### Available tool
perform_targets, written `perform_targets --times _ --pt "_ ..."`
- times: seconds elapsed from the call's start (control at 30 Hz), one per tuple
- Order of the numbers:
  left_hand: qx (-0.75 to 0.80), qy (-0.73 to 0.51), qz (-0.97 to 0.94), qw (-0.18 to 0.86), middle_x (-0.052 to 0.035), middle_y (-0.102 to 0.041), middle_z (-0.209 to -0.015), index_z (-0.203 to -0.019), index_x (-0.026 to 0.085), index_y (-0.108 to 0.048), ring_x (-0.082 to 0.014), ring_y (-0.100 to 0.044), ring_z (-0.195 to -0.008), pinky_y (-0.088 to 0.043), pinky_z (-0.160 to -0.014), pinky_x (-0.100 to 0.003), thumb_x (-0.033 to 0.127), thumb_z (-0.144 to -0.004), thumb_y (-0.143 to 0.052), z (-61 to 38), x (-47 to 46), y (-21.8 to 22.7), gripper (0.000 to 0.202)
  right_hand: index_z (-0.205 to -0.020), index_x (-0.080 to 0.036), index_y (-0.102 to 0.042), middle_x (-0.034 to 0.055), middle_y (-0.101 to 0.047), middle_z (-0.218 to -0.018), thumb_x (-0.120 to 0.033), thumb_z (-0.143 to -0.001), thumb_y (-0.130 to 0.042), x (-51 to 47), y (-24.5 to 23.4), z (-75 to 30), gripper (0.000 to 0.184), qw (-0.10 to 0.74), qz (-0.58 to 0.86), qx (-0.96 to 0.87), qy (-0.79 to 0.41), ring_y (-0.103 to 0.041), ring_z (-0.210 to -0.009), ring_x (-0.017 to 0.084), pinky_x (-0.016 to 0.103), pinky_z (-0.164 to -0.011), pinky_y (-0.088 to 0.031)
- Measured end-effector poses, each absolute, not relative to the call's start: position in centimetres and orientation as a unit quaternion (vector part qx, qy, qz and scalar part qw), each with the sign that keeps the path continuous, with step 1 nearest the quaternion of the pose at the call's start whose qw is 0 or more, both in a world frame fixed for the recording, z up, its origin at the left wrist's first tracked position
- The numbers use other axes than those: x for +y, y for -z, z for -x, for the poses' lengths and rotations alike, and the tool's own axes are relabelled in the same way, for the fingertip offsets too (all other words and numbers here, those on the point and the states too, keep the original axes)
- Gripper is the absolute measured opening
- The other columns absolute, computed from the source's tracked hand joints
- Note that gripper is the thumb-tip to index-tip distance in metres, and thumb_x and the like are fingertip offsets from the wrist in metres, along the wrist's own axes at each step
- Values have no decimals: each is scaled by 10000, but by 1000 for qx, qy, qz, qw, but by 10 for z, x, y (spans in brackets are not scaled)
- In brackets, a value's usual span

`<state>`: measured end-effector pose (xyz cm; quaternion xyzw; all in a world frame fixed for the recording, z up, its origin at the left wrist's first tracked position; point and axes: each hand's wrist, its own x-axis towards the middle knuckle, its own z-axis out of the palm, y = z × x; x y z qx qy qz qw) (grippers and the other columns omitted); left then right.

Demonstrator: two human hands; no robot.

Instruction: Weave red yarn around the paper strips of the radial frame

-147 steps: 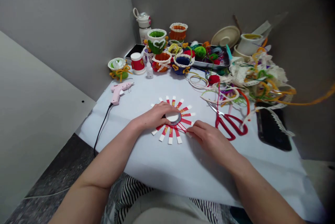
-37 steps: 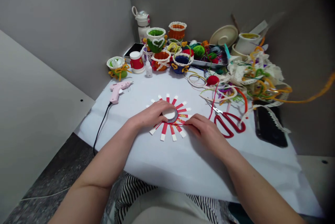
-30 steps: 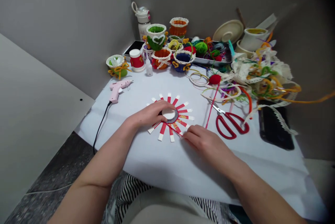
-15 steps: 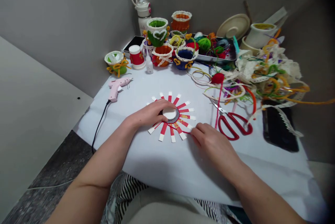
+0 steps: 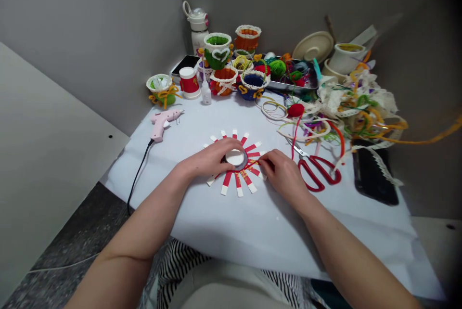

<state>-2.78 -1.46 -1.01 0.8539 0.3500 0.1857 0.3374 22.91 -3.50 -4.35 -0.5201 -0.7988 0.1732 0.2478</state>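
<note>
Head cam: left hand [image 5: 212, 159] presses flat on the white disc [image 5: 235, 157] at the center of the strip fan [image 5: 236, 185]. Right hand [image 5: 283, 173], just right of it, pinches red yarn [image 5: 294, 131] running away up-right toward the scissors [image 5: 317, 170].

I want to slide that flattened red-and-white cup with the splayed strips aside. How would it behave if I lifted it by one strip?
The cut cup looks like thin paper, so a strip would probably bend and sag. It seems very light: the left hand presses its centre down. The strips may crease or tear at the base if tugged.
</note>
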Motion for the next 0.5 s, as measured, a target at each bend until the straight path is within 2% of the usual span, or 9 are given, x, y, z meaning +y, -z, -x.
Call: perform_targets --times 0.07,0.17,0.27,0.37,0.5 --pt "374 -194 -850 316 -125 -534 -1411 -1307 233 -578 -293 -491 -1354 -437 -1135 -478 254 -883 -727 24 -18 10 450 -878 -198 -652 67 -638 -858 -234 -975 -523 -35 44 -230 166 244 523 -798 -175 -617 -814 227 343 -718 -452" --pt "418 -187 -844 279 -135 -558 -1322 -1293 209 -581 -315 -511 -1285 -454 -1094 -500 336 -860 -780 19 -21 13 493 -883 -197 -659 67 -643 -860 -231 -974 -527 -35 44 -231 164 239 522 -799 -177 -623 -822 231 349 -720 -458" --pt "401 -183 -857 268 -116 -610 -1285 -1285 212 -582 -302 -528 -1266 -458 -1081 -486 250 -876 -763 18 -19 14 449 -895 -195 -672 70 -652 -867 -226 -981 -529 -38 40 -234 169 250 498 -808 -191 -632 -828 228 349 -724 -475" --pt "364 -195 -869 274 -90 -627 -1354 -1305 242 -572 -267 -535 -1300 -432 -1124 -478 113 -901 -680 22 -15 15 438 -957 -197 -696 86 -674 -925 -230 -1002 -520 -46 31 -238 184 257 456 -824 -218 -649 -855 221 347 -747 -505" --pt "346 -186 -871 296 -74 -635 -1388 -1319 262 -574 -239 -561 -1300 -439 -1134 -477 8 -880 -588 27 -12 15 507 -1039 -201 -704 95 -694 -969 -215 -1029 -472 -59 20 -242 232 205 413 -859 -224 -660 -866 220 351 -746 -517"
